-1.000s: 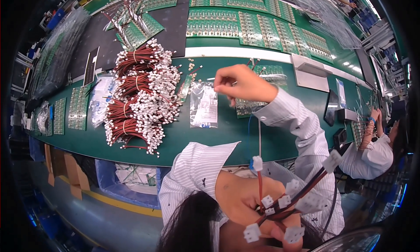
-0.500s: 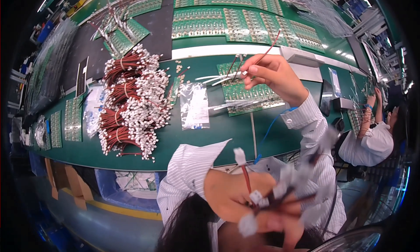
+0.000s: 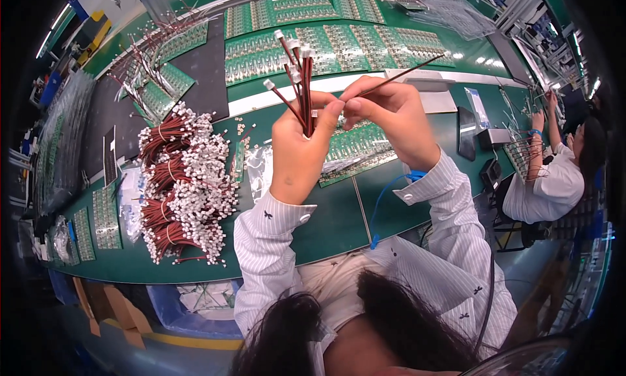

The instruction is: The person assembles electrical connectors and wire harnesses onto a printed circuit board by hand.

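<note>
My left hand is closed round a small bunch of red-and-black connector cables, their white plugs fanned upward. My right hand pinches a single dark cable that slants up to the right. The fingertips of both hands meet above the green bench. Partly hidden behind them lies a green circuit board panel with pale wires across it. To the left of my hands is a large heap of bundled cables with white plugs.
Rows of green circuit panels lie along the back. Wired panels sit on a dark mat at back left. A clear plastic bag is beside my left wrist. At right, a person works at the bench.
My left hand has risen from low in front of my body, carrying the cable bunch up to my right hand. The view has shifted, and the right hand's cable now tilts lower.
</note>
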{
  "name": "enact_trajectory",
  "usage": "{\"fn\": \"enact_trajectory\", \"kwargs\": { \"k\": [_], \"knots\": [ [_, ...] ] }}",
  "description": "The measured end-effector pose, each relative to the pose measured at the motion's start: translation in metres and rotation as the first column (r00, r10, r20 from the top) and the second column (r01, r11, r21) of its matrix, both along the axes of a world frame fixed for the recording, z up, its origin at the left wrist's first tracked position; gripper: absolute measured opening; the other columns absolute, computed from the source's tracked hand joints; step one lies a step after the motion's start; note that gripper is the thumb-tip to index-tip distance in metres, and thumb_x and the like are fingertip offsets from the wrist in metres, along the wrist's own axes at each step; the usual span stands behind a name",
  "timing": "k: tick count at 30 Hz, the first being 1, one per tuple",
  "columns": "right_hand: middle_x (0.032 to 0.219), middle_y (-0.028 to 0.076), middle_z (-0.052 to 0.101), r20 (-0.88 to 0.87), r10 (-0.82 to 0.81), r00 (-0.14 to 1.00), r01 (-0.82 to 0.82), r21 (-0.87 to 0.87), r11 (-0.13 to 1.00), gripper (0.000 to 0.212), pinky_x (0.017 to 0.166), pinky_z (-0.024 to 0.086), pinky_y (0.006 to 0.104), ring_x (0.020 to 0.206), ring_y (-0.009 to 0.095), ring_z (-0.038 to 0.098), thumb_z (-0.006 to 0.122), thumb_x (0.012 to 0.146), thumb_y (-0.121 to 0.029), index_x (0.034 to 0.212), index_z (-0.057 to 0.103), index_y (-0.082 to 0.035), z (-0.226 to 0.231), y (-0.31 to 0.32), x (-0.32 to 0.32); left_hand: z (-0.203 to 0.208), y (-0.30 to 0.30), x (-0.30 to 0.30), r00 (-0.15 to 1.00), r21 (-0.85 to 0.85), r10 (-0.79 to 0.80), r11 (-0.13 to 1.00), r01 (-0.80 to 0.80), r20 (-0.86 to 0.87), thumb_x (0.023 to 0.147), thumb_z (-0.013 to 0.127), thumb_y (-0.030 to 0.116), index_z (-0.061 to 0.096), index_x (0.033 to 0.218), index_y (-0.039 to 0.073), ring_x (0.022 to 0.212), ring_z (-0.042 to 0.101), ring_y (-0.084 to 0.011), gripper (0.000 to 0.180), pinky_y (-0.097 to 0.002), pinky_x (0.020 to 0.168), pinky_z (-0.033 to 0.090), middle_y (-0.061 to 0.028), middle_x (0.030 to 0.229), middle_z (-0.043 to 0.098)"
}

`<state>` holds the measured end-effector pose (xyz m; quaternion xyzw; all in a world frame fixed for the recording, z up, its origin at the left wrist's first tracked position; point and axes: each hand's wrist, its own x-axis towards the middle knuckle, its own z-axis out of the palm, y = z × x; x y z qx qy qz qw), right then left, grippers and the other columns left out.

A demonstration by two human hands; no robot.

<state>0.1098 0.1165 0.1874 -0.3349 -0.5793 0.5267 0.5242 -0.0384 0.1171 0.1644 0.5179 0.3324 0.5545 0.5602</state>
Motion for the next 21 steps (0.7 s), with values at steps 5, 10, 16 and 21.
{"fn": "enact_trajectory", "kwargs": {
  "k": [5, 10, 16, 21],
  "knots": [
    [0.081, 0.009, 0.058, 0.045, -0.026, 0.999, 0.023, 0.059, 0.998, 0.015, 0.061, 0.048, 0.0248, 0.068, 0.013, 0.056, 0.056, 0.079, -0.005, 0.088, 0.058, 0.006, -0.004, 0.001, 0.002, 0.001, -0.001, -0.002, 0.992, 0.082, 0.02, 0.997, -0.01, -0.127, 0.079, 0.059, 0.011, 0.055, 0.083, 0.001, 0.051, 0.036, -0.0006, 0.012, -0.0178, 0.043, 0.025, 0.0042, 0.06, 0.048],
    [0.082, 0.009, 0.058, -0.134, -0.063, 0.989, 0.054, -0.075, 0.996, 0.02, 0.062, 0.049, 0.0254, 0.072, 0.014, 0.057, 0.052, 0.082, -0.012, 0.088, 0.059, 0.006, 0.001, 0.0, 0.006, 0.001, 0.0, -0.005, 0.996, 0.085, 0.028, 0.996, -0.021, -0.086, 0.079, 0.059, 0.01, 0.055, 0.081, 0.002, 0.05, 0.037, -0.0003, 0.01, -0.0174, 0.043, 0.027, 0.0042, 0.059, 0.048],
    [0.079, 0.01, 0.059, -0.288, -0.198, 0.937, 0.2, -0.026, 0.98, 0.021, 0.066, 0.05, 0.028, 0.073, 0.017, 0.058, 0.051, 0.083, -0.012, 0.093, 0.056, 0.005, 0.008, 0.008, 0.038, 0.008, 0.008, -0.026, 0.999, 0.049, 0.036, 0.998, -0.037, 0.015, 0.08, 0.059, 0.012, 0.055, 0.08, 0.002, 0.044, 0.039, -0.0016, 0.01, -0.0181, 0.039, 0.028, 0.003, 0.06, 0.049],
    [0.076, 0.009, 0.058, 0.038, -0.123, 0.992, 0.123, -0.003, 0.992, 0.015, 0.064, 0.051, 0.0274, 0.069, 0.015, 0.058, 0.056, 0.08, -0.011, 0.087, 0.058, 0.003, 0.008, 0.008, 0.049, 0.011, 0.008, -0.032, 0.996, 0.086, 0.083, 0.993, -0.084, 0.012, 0.08, 0.059, 0.013, 0.055, 0.08, 0.001, 0.044, 0.038, -0.0012, 0.012, -0.0176, 0.039, 0.026, 0.0026, 0.061, 0.05]
  ]
}}
